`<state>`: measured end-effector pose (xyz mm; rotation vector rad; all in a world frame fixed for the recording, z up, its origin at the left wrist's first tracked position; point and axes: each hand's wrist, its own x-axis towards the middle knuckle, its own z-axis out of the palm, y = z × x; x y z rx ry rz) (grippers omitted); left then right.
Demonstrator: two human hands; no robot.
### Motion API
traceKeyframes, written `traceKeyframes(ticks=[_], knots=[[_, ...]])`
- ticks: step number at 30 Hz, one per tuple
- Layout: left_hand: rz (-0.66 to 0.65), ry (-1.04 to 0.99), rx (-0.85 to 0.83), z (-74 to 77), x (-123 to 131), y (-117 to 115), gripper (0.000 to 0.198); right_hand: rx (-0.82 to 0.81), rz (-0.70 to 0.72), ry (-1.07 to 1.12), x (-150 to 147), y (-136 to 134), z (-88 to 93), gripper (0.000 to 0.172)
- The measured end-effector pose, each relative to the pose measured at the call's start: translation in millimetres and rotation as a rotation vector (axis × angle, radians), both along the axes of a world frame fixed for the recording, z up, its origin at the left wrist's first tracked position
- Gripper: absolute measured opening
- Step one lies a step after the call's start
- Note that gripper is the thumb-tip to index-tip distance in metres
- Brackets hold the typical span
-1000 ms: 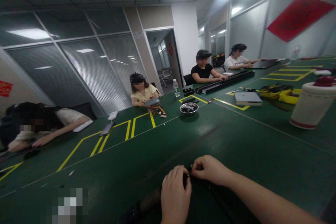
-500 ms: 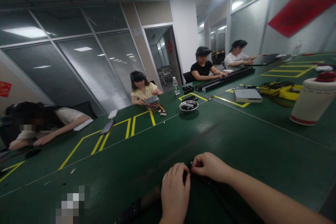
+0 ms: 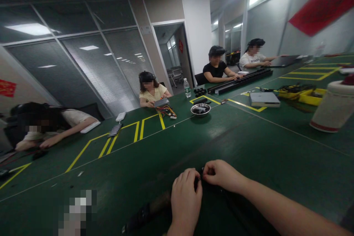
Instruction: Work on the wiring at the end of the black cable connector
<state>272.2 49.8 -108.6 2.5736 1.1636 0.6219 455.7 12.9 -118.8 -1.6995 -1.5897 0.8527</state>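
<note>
Near the bottom middle of the head view, my left hand has its fingers curled and its thumb drawn in toward a small dark piece, mostly hidden by the fingertips. Just right of it, my right hand is pinched, thumb against forefinger, at a tiny dark part too small to name. The two sets of fingertips almost meet. A dark tube-like object lies on the green table and runs behind my left hand. Below my right forearm something dark and thin shows dimly.
Farther off are a metal bowl of small dark parts, a white box, a large cup, yellow trays and a water bottle. Co-workers sit along the far side, one holding a grey box with coloured wires.
The view has shifted slightly, so the far table and people sit a bit farther right and higher. My hands stay close together, with the small part between them now less visible.
</note>
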Motion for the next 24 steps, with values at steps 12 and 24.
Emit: traceKeyframes(ticks=[12, 24], knots=[[0.014, -0.045, 0.014, -3.0, -1.3, 0.9, 0.02, -0.023, -0.026, -0.05, -8.7, 3.8, -6.0, 0.016], [0.043, -0.069, 0.019, 2.8, -2.3, -5.0, 0.014, -0.078, -0.003, -0.124, -9.7, 3.8, 1.0, 0.02]])
